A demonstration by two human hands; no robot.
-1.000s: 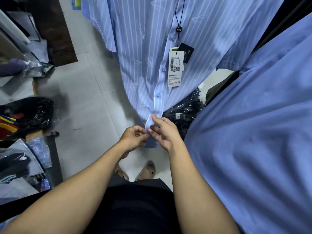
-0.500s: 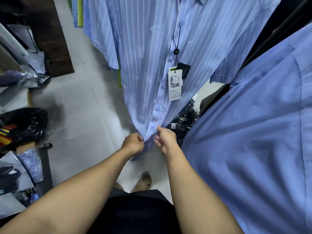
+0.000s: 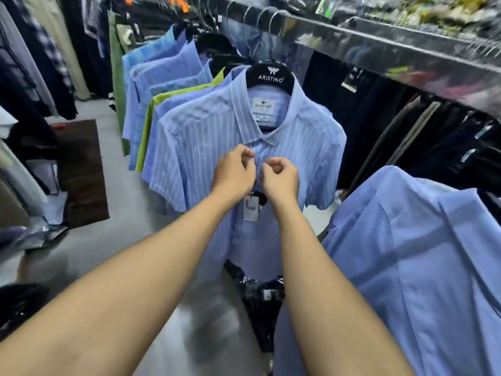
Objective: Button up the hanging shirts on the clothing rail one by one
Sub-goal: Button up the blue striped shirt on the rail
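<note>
At 4 o'clock, nearest, hangs a plain blue shirt (image 3: 406, 253). At 6 o'clock lies a black plastic bag (image 3: 260, 297), contents unclear. At centre, the left hand (image 3: 234, 172) and right hand (image 3: 280, 177), fingers curled, pinch the placket of the striped shirt (image 3: 195, 147) below its collar. The shirt hangs from the rail (image 3: 379, 47) at 1 o'clock.

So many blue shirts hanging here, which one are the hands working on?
The white-striped shirt on the black hanger, frontmost in its row: left hand and right hand pinch its front below the collar.
</note>
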